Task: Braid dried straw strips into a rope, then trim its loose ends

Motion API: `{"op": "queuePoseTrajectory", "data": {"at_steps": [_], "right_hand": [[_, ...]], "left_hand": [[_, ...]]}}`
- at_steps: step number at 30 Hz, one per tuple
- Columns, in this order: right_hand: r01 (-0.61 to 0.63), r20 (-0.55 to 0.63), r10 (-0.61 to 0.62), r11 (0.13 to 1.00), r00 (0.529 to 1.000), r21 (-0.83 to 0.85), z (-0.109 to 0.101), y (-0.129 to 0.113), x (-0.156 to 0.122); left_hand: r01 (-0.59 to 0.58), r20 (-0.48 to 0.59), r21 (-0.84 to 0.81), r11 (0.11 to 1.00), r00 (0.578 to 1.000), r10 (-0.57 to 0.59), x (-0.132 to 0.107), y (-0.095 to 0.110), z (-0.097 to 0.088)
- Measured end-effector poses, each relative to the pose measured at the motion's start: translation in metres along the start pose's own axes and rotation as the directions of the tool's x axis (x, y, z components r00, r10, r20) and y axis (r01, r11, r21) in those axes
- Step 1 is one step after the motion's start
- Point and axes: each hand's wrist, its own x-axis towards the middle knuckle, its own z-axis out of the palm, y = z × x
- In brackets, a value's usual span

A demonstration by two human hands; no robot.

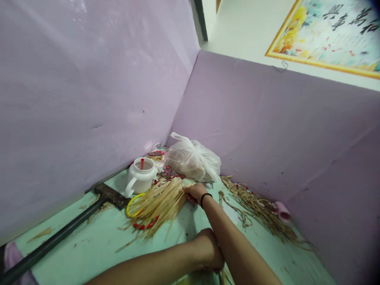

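A fanned bundle of pale straw [166, 202] lies on the green surface, spread over a yellow ring [130, 209] and a red ring [146, 225]. My right hand [195, 193], a black band on its wrist, is at the bundle's right edge with its fingers pinched on the straw. Nearer to me, my left hand [208, 250] is closed in a fist, partly behind my right forearm. A few straw strands [227, 276] come out below that fist, and its fingertips are mostly hidden.
Left of the straw stand a white teapot-like pot [141, 178] and a dark T-shaped tool [111, 196] with a long handle. Behind is a tied white plastic bag [194, 158]. Braided straw [258, 208] and a pink roll [283, 211] lie along the right wall.
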Motion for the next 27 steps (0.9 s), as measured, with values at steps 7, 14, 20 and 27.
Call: {"op": "queuePoseTrajectory", "data": {"at_steps": [7,14,20,27], "right_hand": [[-0.017,0.115,-0.044,0.877,0.992,0.480,-0.052,-0.011,-0.021],[0.113,0.019,-0.212,0.594,0.977,0.796,-0.133,0.021,-0.070],[0.041,0.179,-0.174,0.820,0.968,0.571,-0.128,0.094,-0.128],[-0.007,0.114,-0.084,0.776,0.990,0.631,-0.066,0.138,-0.141]], "left_hand": [[0.295,-0.008,0.301,0.907,0.952,-0.307,-0.020,0.026,-0.009],[0.215,0.045,0.185,0.959,0.973,-0.226,-0.030,0.029,-0.017],[0.171,0.107,0.116,0.978,0.977,-0.183,-0.030,0.030,-0.021],[0.154,0.125,0.035,0.987,0.980,-0.158,-0.036,0.038,-0.021]]}}
